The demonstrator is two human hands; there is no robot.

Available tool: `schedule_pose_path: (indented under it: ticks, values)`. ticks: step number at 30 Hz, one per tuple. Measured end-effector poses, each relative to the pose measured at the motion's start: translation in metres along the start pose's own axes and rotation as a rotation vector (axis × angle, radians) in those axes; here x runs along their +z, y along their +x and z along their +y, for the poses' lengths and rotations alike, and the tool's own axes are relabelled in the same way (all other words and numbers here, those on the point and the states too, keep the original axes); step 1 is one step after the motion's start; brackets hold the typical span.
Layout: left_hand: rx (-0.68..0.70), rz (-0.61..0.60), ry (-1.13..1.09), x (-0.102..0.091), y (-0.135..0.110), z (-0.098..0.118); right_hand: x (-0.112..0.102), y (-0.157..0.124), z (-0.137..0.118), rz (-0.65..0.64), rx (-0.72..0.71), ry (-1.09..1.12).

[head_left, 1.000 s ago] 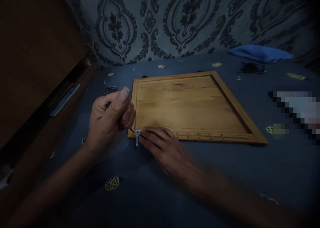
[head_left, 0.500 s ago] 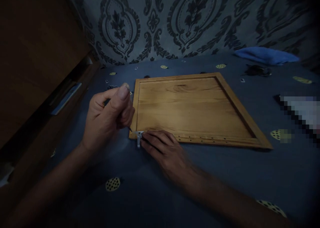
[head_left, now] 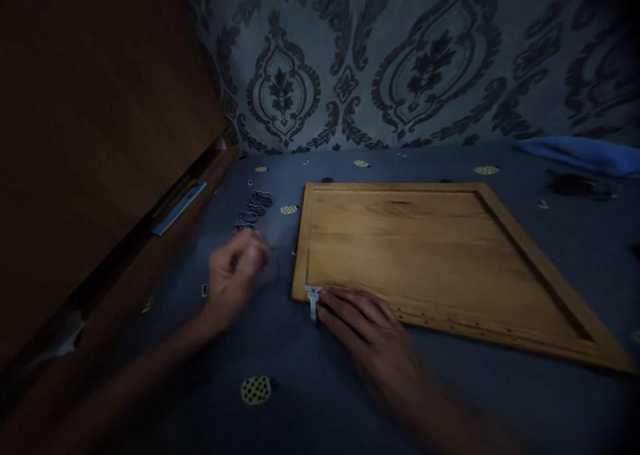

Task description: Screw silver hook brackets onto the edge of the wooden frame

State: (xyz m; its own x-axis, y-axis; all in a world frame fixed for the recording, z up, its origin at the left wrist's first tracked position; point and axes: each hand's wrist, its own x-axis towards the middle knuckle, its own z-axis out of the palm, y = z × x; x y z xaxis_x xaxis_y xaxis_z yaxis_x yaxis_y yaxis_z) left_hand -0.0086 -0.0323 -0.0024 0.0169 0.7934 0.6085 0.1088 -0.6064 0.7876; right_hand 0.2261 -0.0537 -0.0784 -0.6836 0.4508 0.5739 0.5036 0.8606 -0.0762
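A wooden framed board [head_left: 425, 255] lies flat on a blue patterned sheet [head_left: 310, 402]. At its near left corner sits a small metal hook [head_left: 313, 300], its plate on the frame and its hook hanging over the edge. My right hand [head_left: 365, 325] rests on the board's near edge, fingertips pressing the hook in place. My left hand [head_left: 235, 275] hovers over the sheet to the left of the board. It is smeared by motion with fingers curled, and I cannot make out whether it holds anything.
Several loose metal hooks [head_left: 255, 208] lie on the sheet beyond my left hand. A dark wooden cabinet [head_left: 100, 142] runs along the left. A blue cloth [head_left: 580, 154] and a dark object [head_left: 575, 185] lie at the far right, below a patterned wall.
My left hand has left the hook at the board's corner and moved left and away, toward the loose hooks. The view has shifted left. My right hand stays on the hook.
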Motion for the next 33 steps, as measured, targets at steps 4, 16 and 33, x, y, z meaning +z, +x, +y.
schedule_pose_path:
  ticks: [4, 16, 33]
  values:
    - [0.149, -0.414, 0.118, 0.004, -0.019, -0.006, 0.002, -0.002, 0.003, 0.013, -0.007, -0.035]
    - [-0.047, -0.644, 0.202, -0.012, -0.019, -0.006, 0.006, -0.005, 0.007, 0.003, -0.032, -0.039]
    - [-0.326, -0.755, 1.16, -0.074, 0.012, -0.005, 0.002, -0.002, 0.003, 0.018, -0.018, -0.023]
